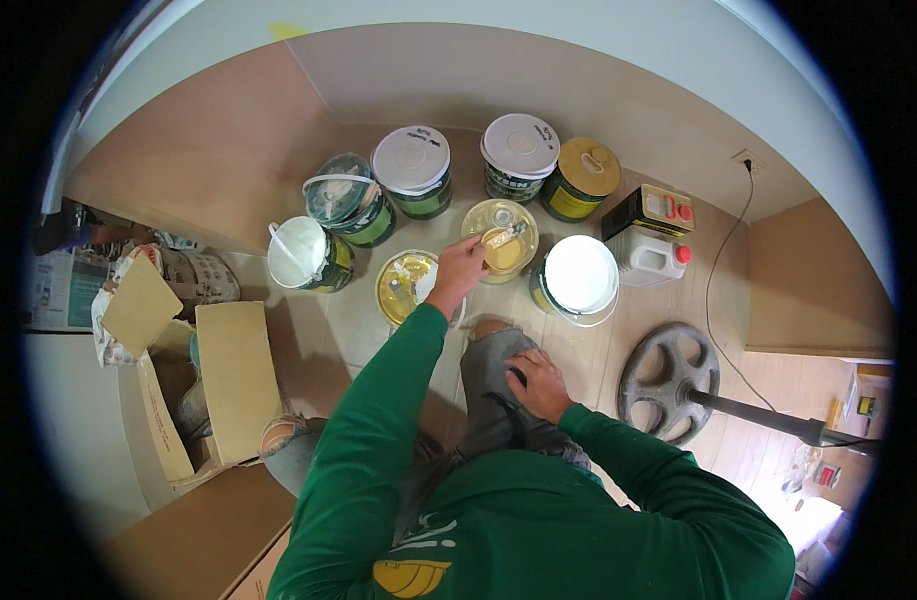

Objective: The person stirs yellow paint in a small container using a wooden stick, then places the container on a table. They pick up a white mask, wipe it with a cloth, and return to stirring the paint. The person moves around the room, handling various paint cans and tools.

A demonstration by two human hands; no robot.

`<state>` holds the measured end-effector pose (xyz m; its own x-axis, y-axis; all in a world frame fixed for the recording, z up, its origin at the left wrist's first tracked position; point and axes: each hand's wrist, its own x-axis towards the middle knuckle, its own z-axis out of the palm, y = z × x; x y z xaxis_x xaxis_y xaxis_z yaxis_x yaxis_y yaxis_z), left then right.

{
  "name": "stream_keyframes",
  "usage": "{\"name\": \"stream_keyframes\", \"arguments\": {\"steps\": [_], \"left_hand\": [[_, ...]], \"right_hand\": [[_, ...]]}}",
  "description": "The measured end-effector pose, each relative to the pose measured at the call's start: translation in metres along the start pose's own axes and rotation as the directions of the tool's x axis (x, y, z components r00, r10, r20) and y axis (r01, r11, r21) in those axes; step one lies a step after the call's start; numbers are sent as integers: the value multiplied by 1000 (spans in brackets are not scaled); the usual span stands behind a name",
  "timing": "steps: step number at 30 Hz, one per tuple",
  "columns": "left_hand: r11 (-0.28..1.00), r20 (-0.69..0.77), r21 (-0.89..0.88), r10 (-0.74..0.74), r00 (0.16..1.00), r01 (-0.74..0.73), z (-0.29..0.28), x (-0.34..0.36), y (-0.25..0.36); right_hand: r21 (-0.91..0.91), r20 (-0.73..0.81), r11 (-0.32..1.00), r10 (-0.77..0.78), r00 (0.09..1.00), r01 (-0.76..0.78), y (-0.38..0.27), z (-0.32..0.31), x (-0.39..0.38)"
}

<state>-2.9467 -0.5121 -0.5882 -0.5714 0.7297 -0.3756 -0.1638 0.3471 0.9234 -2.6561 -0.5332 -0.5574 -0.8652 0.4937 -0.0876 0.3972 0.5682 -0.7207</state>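
Observation:
My left hand (460, 277) reaches forward with its fingers closed on what looks like a small paintbrush (500, 238), pale at the handle and grey toward the far end. It is over a round container with a clear rim (499, 215) and yellowish contents. Below my left wrist is a round lid (396, 284) smeared with yellow and white, partly hidden by the forearm. My right hand (540, 385) lies on my right leg in torn grey jeans, fingers apart and holding nothing. To the right of the container stands a bucket of white paint (581, 274).
Lidded paint buckets (411, 160) stand along the wall, beside a yellow-topped can (588, 168). At right are a white jug (650, 258), a metal canister (653, 212) and a round stand base (668, 384) with a pole. A cable (713, 270) hangs nearby. An open cardboard box (236, 375) stands left.

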Motion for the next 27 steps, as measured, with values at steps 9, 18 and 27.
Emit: {"name": "stream_keyframes", "arguments": {"steps": [9,18,27], "left_hand": [[927,-66,321,227,972,-195,5,38,-7],[876,-78,443,249,965,-190,-100,-117,68],[966,-82,215,164,983,-144,-104,-214,69]], "right_hand": [[83,49,996,40,998,-44,3,-6,12],[-128,45,984,133,990,-126,0,4,8],[-351,249,930,210,945,-114,-46,27,-27]]}}
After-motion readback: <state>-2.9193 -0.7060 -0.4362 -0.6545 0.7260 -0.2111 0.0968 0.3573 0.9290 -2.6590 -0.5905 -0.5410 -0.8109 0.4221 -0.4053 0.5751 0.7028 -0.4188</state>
